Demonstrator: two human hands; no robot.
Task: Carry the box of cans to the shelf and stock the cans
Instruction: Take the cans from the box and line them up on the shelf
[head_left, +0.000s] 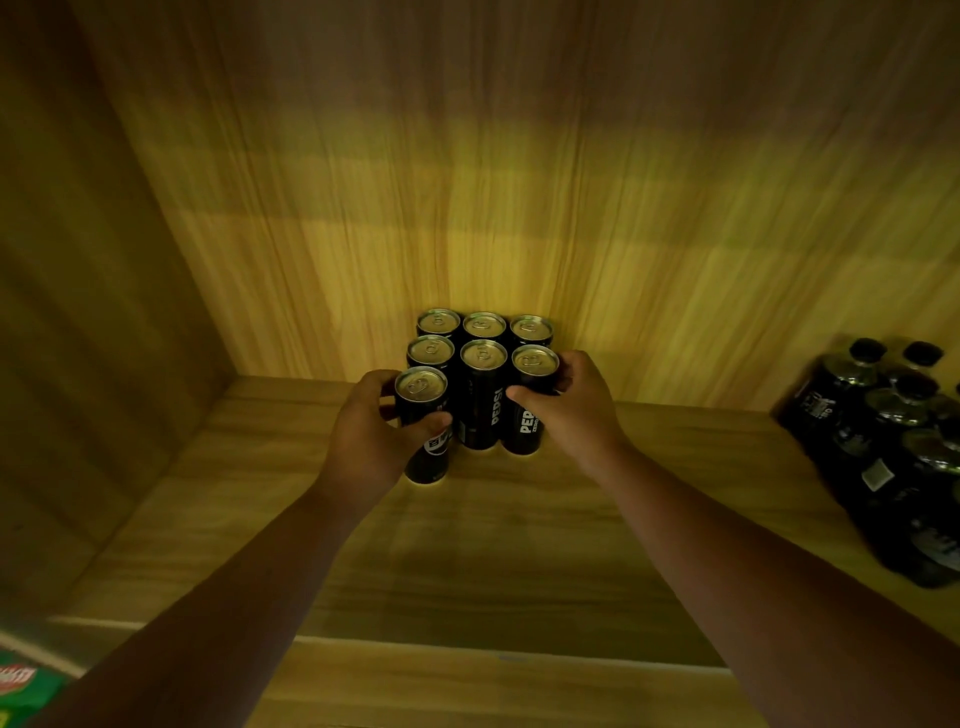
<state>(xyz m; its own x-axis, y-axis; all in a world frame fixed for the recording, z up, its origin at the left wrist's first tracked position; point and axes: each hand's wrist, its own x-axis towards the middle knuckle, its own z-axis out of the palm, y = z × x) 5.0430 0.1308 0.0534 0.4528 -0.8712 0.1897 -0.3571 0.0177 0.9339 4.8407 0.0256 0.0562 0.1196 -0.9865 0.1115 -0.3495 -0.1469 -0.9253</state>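
Observation:
Several tall black Pepsi cans (483, 395) stand upright in tight rows at the back of a wooden shelf (493, 545), against its rear wall. My left hand (371, 431) grips the front-left can (423, 423), which stands on the shelf in front of the left column. My right hand (569, 405) is closed around the right can of the middle row (532, 400), thumb across its label. The box is not in view.
A pack of dark plastic bottles (893, 457) lies on the shelf at the right edge. The shelf's left side wall (88, 312) rises close by. A green package (26, 686) shows at the bottom left, below the shelf's front edge (467, 649).

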